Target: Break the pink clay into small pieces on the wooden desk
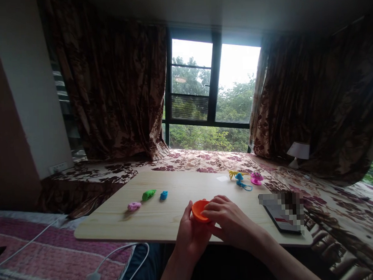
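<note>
An orange bowl [199,212], which looks shaped from modelling clay, is held above the near edge of the table. My left hand [191,231] cups it from below and the left, with the thumb up along its side. The fingers of my right hand [224,216] are bent over the right rim and reach into the hollow, pinching the wall. Part of the bowl's right side is hidden behind these fingers. To the left on the table lie a pink lump [134,206], a green lump [149,195] and a small blue lump [164,195].
The pale wooden table [115,216] has a yellow piece [235,174], a blue mushroom-like piece [239,179] and a pink figure [256,178] at its far right. A dark tablet [282,220] lies near the right edge. A white cable [129,245] hangs at the front left.
</note>
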Demonstrator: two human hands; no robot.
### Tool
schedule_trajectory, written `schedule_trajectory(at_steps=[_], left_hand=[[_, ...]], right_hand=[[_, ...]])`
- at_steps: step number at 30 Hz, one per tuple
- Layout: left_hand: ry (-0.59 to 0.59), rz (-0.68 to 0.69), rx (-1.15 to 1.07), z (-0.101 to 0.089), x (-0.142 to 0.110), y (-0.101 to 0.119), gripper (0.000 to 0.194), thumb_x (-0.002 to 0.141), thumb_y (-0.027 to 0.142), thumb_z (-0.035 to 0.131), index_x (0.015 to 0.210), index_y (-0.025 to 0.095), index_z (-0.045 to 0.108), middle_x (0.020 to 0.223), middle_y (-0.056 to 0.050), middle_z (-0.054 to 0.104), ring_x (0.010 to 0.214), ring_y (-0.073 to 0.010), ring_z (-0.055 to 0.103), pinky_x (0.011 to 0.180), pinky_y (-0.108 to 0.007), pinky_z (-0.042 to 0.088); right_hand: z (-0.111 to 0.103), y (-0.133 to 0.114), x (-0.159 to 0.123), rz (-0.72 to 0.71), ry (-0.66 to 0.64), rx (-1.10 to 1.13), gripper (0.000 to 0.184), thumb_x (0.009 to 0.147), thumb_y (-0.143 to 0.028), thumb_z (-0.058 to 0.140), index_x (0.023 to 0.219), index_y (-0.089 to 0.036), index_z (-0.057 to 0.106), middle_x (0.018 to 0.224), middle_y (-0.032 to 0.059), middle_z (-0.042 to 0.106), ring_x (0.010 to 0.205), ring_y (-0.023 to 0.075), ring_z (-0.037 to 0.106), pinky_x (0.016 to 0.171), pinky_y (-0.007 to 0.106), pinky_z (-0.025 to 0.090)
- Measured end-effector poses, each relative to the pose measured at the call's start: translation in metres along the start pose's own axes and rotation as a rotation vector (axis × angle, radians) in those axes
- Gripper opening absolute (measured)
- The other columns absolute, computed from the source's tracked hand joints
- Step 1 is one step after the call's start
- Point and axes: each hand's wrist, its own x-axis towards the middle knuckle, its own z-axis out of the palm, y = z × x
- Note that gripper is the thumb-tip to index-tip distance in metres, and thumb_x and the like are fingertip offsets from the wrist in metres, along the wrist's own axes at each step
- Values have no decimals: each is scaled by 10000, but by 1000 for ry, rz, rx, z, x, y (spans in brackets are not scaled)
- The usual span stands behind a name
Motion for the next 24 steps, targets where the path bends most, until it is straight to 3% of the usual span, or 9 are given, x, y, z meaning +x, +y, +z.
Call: schedule_trajectory(at_steps=[5, 8, 11, 16, 20, 24], left_hand=[[-43, -56, 48, -1, -2, 2, 286, 818, 329, 491, 949, 88, 573, 874, -89, 644, 783, -172, 616, 764, -306, 477], [-43, -43, 62, 1, -1, 0, 258, 826, 301, 484, 954, 95, 573, 887, -84, 644, 801, -162, 613, 779, -292, 469], [-67, 9, 39, 6, -1, -2, 292, 832, 298, 475, 1025, 94, 555, 966, -93, 629, 914, -169, 590, 855, -277, 438], [-89, -42, 62, 6, -3, -1, 365, 825, 361, 474, 1012, 60, 559, 971, -122, 624, 892, -190, 593, 855, -309, 441], [-65, 4, 48, 8, -2, -4, 303, 831, 318, 476, 1002, 84, 563, 955, -99, 634, 907, -173, 589, 872, -301, 431], [-141, 0, 37, 13, -4, -4, 358, 841, 361, 449, 1034, 77, 549, 986, -107, 623, 935, -181, 580, 873, -297, 428]], right_hand=[[-2, 2, -1, -64, -64, 15, 146, 852, -184, 481, 751, -212, 583, 739, -2, 615, 774, 139, 515, 784, 274, 353], [-3, 2, -2, -18, -31, -1, 53, 817, -242, 544, 821, -219, 591, 787, -1, 620, 790, 146, 514, 807, 291, 342], [-4, 1, -2, 36, 9, -25, 80, 804, -275, 564, 857, -227, 602, 825, 5, 621, 781, 148, 512, 809, 303, 335], [-5, 2, -2, -13, -36, 13, 100, 833, -203, 518, 774, -224, 596, 754, -20, 621, 745, 125, 516, 791, 277, 331], [-5, 0, 0, 36, -14, -11, 81, 792, -279, 582, 851, -226, 597, 810, -3, 624, 772, 147, 517, 804, 299, 325], [-3, 0, 1, 35, 6, -17, 58, 824, -243, 536, 839, -224, 589, 803, -9, 616, 772, 137, 505, 799, 291, 321]])
